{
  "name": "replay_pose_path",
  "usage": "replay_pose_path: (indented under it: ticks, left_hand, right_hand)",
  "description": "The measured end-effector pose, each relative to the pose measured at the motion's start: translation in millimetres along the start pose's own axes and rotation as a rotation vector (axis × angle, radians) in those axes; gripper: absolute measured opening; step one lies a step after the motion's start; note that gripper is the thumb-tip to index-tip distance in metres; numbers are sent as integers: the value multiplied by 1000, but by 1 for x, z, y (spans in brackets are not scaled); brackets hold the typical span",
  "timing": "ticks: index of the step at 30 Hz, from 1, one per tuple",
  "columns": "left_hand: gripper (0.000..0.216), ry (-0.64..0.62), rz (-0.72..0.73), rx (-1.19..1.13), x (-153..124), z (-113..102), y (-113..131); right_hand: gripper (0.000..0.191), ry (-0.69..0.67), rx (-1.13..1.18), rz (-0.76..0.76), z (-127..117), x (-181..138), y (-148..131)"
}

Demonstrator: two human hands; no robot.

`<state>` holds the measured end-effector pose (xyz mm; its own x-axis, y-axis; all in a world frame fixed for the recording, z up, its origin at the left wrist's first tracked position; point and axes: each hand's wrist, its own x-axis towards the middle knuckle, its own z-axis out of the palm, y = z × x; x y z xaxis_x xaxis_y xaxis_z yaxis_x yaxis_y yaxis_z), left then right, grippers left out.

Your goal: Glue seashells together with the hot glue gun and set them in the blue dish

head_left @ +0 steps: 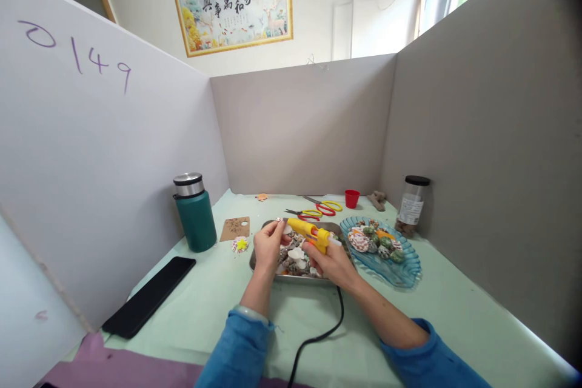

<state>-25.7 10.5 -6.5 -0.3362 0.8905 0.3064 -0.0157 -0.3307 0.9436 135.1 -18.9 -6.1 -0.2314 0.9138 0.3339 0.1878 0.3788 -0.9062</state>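
My right hand (331,262) grips a yellow glue gun (311,233), whose nozzle points left toward my left hand (269,242). The fingers of my left hand are pinched on a small pale shell (286,228) right at the nozzle tip. Both hands hover over a metal tray (258,259) filled with several grey and white shells. A black cord (318,333) runs from the gun toward me across the pale green table cover.
A blue glass dish (400,273) of coloured shells lies right of the tray. Behind are two scissors (321,209), a red cup (351,198) and a jar (411,206). On the left are a green flask (195,213), a card (235,228), a shell flower (240,245) and a phone (149,296).
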Motion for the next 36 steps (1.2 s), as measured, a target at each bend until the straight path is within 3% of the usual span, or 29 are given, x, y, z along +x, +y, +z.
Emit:
replay_pose_path:
  ticks: [27, 36]
  left_hand:
    - [42, 36, 62, 103, 1, -1, -3]
    - [43, 46, 13, -51, 1, -1, 1]
  right_hand:
    - [37, -7, 1, 8, 1, -1, -2]
    - [39, 8, -4, 1, 0, -1, 0]
